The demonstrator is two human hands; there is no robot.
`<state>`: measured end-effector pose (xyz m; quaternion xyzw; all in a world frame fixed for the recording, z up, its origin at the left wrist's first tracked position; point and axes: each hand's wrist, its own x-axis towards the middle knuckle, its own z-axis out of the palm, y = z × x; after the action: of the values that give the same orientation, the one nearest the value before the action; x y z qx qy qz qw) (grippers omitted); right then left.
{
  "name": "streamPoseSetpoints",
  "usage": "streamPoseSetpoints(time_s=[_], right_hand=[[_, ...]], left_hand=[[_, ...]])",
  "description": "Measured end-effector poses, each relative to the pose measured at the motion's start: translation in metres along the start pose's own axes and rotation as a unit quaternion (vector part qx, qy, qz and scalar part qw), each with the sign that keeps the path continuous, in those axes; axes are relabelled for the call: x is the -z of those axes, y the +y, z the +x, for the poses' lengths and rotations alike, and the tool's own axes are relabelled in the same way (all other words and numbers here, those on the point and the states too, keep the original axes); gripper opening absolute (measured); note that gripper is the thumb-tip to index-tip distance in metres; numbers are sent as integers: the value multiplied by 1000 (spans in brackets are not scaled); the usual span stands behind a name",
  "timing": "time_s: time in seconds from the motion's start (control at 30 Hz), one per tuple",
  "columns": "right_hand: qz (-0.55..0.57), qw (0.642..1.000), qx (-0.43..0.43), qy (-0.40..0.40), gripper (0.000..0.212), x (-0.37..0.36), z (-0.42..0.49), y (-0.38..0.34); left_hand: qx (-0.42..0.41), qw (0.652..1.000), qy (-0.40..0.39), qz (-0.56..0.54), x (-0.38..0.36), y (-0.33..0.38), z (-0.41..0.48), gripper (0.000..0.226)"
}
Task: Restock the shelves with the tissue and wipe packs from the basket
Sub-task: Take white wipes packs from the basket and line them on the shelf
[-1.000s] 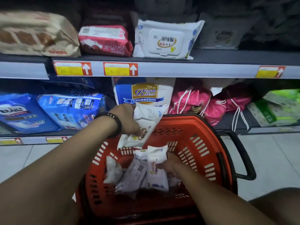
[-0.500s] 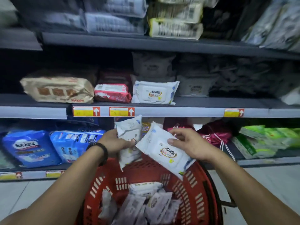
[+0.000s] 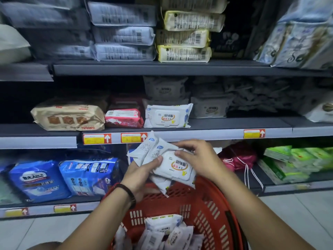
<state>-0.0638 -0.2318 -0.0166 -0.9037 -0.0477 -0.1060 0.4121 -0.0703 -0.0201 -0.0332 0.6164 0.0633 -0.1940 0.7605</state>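
Both hands hold a small stack of white wipe packs (image 3: 173, 166) above the red basket (image 3: 212, 204), just below the middle shelf edge (image 3: 198, 134). My left hand (image 3: 138, 175) grips the stack from beneath with the thumb on top. My right hand (image 3: 200, 159) presses on the top pack, whose flip lid faces me. Several more white packs (image 3: 167, 233) lie in the bottom of the basket. A matching white wipe pack (image 3: 168, 115) lies on the middle shelf straight ahead, with more of the same stacked behind it.
On the middle shelf lie a beige pack (image 3: 69, 116) and a red pack (image 3: 124, 117) to the left. The bottom shelf holds blue packs (image 3: 88, 175), pink drawstring bags (image 3: 237, 156) and green tissue packs (image 3: 292, 163). The top shelf carries stacked grey and yellow packs (image 3: 183, 37).
Both hands left the basket carrying packs, rose, and have now brought the packs together into one stack. The view tilted up toward the shelves.
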Motion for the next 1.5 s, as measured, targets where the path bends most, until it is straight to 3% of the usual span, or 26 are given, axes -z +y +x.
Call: streamPoseSetpoints(time_s=[0.1, 0.27, 0.37, 0.43, 0.57, 0.77, 1.0, 1.1, 1.3, 1.5], right_hand=[[-131, 972, -79, 180, 54, -14, -2, -10], [-38, 976, -183, 112, 84, -36, -16, -39], [3, 973, -188, 137, 95, -40, -15, -40], [36, 969, -198, 143, 97, -35, -10, -34], [54, 965, -219, 137, 98, -19, -5, -24], [48, 949, -216, 227, 93, 14, 5, -16], [-33, 922, -189, 336, 83, 83, 63, 6], [-65, 914, -202, 346, 88, 85, 87, 34], [-114, 919, -182, 331, 92, 64, 116, 78], [-113, 923, -179, 322, 94, 59, 128, 88]], left_hand=[[-43, 996, 39, -67, -6, -3, 5, 32], [-116, 980, 92, -136, -17, -2, 12, 38], [-118, 979, 85, -143, -24, -1, 9, 31], [-103, 982, 71, -141, -28, -2, 8, 26], [-102, 984, 45, -139, -35, 5, 4, 48], [-115, 979, 30, -165, -47, 10, 8, 32], [-164, 981, 78, -70, -59, 30, 32, 26], [-168, 980, 86, -61, -63, 35, 40, 33], [-162, 984, 69, -42, -76, 28, 55, 17], [-155, 986, 39, -56, -102, 23, 60, 22]])
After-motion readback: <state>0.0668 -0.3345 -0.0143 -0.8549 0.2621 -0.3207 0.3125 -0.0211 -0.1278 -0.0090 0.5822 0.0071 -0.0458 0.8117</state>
